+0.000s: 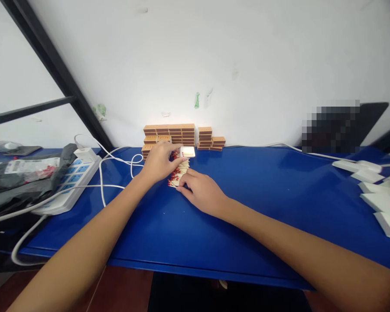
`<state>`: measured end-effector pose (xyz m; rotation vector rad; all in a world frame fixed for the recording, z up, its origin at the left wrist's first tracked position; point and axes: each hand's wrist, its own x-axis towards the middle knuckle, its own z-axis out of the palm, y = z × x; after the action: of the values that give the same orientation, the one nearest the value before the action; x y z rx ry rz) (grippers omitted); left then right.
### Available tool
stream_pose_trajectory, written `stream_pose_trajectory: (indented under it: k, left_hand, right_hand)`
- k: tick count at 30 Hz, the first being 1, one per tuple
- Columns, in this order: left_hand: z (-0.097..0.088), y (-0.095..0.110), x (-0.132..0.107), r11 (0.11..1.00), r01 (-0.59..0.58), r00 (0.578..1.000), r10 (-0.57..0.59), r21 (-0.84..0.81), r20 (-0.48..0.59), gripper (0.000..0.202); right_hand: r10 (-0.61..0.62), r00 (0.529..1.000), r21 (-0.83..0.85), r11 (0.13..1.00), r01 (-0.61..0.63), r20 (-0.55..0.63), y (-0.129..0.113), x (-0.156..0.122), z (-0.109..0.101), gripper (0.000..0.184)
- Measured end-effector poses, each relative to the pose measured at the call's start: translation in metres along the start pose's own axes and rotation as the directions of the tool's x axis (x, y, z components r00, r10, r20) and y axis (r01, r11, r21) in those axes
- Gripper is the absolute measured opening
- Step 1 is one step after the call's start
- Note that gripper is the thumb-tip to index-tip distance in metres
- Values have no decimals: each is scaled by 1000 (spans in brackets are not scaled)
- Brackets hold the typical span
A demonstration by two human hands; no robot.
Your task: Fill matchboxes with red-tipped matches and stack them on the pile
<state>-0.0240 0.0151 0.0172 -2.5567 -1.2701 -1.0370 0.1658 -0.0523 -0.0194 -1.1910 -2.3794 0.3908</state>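
Frame centre, blue surface: matchstick pile, red heads. Left hand pinches small white tray; right hand curled, fingertips on pile. Sticks likely light, brittle, scatter-prone; grip tray by sides.

A blue table carries a heap of red-tipped matches near its centre. Stacked matchboxes stand at twelve o'clock (against the wall), a white power strip with cables at nine, white trays at three.
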Motion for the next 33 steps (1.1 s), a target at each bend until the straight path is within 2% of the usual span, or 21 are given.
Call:
stream_pose_trajectory:
  k: [5, 12, 17, 19, 22, 27, 30, 33]
  left_hand:
    - [1, 0, -1, 1000, -10, 1000, 10, -7, 6, 29]
    - [2, -3, -1, 1000, -17, 1000, 17, 0, 17, 31]
    - [-2, -2, 0, 1000, -12, 1000, 12, 0, 25, 25]
    - [-3, -1, -1, 1000, -15, 999, 15, -6, 40, 26]
    - [-2, 1, -1, 999, -31, 997, 32, -24, 67, 25]
    - [1, 1, -2, 997, -33, 998, 37, -71, 56, 30]
    - [2, 1, -3, 997, -25, 998, 29, -78, 51, 28]
    - [3, 4, -3, 993, -18, 998, 25, -113, 55, 33]
  right_hand:
    - [2, 1000, -18, 1000, -3, -23, 0, 0, 0, 12]
    - [46, 995, -113, 993, -35, 93, -8, 1, -7, 18]
    - [-29, 990, -149, 988, 50, 140, -3, -4, -17, 14]
    - [-80, 991, -166, 981, 97, 107, 7, -6, -24, 13]
    - [-111, 994, -239, 965, 105, -14, 27, -5, -37, 14]
    - [7, 966, -229, 971, -68, -258, 54, 3, -50, 16]
    - [60, 949, -200, 971, -127, -310, 59, 5, -51, 15]
    - [40, 944, -207, 972, -113, -326, 57, 5, -49, 16]
